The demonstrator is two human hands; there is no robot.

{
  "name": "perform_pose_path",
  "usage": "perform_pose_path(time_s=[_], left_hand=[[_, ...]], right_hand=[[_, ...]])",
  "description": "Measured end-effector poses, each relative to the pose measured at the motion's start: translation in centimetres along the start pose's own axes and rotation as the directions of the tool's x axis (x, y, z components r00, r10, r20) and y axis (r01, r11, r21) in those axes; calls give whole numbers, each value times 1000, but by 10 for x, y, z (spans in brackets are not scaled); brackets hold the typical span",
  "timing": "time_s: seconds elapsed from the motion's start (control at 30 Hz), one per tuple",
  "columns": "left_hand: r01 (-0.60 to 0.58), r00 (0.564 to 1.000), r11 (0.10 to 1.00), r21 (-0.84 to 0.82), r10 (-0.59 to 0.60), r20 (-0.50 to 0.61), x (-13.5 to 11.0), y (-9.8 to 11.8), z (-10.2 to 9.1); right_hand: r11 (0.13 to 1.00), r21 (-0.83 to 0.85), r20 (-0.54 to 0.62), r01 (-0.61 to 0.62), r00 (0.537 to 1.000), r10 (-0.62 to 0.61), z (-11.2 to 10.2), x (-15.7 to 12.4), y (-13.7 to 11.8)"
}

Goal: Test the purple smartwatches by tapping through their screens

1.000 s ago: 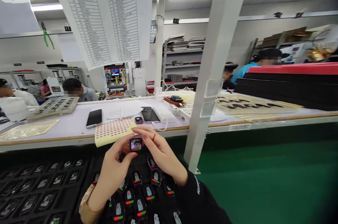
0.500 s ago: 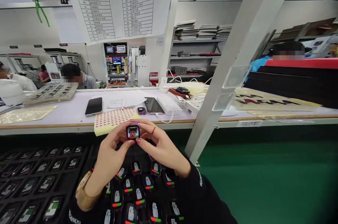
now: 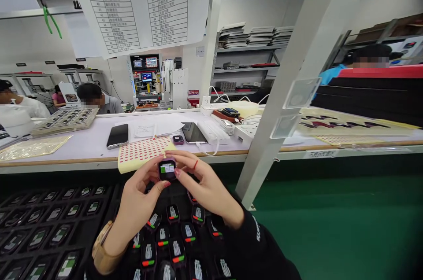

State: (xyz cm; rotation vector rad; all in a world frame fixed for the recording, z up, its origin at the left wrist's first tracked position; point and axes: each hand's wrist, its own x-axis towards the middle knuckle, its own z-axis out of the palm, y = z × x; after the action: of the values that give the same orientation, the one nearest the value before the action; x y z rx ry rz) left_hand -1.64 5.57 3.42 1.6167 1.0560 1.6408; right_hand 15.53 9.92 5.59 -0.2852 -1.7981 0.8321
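Note:
Between my two hands is a small square smartwatch body (image 3: 167, 169) without a strap, its lit screen showing green and white blocks. My left hand (image 3: 140, 192) is closed around its left side, thumb at the lower edge. My right hand (image 3: 203, 187) grips the right side, with the thumb at the screen's right edge and fingers along the top. Below my hands, a black tray holds several lit smartwatches (image 3: 176, 249) with white text and red-green bars. Another black tray (image 3: 84, 240) on the left holds rows of smartwatches with green and white screens.
On the bench lie a sticker sheet (image 3: 142, 153) with red dots, a phone (image 3: 117, 135), a second phone (image 3: 194, 133), a small purple watch (image 3: 178, 139) and a white power strip (image 3: 213, 132). A slanted metal post (image 3: 280, 95) rises at right. Several people sit beyond the bench.
The screen of the held smartwatch has gone from a picture of a face to green and white blocks. My right thumb has moved up along its right edge.

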Motion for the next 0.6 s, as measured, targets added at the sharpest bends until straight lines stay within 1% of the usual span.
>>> perform_pose_path(time_s=[0.07,0.13,0.2,0.23,0.3,0.37,0.5,0.6], left_hand=[[6,1000,1000,6,-6,-8,-1,1,0],[3,1000,1000,18,-2,-27,-1,2,0],[-9,999,999,32,10,-51,-1,3,0],[-16,998,999,40,19,-62,-1,3,0],[-27,997,998,55,31,-75,-2,4,1],[-22,996,998,64,27,-80,-2,5,1],[-6,997,998,56,10,-73,-3,6,1],[-5,999,999,44,7,-48,-4,8,2]], right_hand=[[1000,-24,-115,-5,993,2,-6,1,-2],[999,-37,-261,-27,965,17,-13,1,-4],[998,-13,-344,-65,937,56,-18,-2,-6],[997,4,-354,-80,932,76,-18,-4,-6],[995,14,-338,-94,937,93,-16,-8,-5],[996,3,-328,-85,941,82,-11,-11,-3],[996,-52,-360,-67,932,44,-3,-10,3],[989,-111,-295,-102,953,65,0,-7,3]])
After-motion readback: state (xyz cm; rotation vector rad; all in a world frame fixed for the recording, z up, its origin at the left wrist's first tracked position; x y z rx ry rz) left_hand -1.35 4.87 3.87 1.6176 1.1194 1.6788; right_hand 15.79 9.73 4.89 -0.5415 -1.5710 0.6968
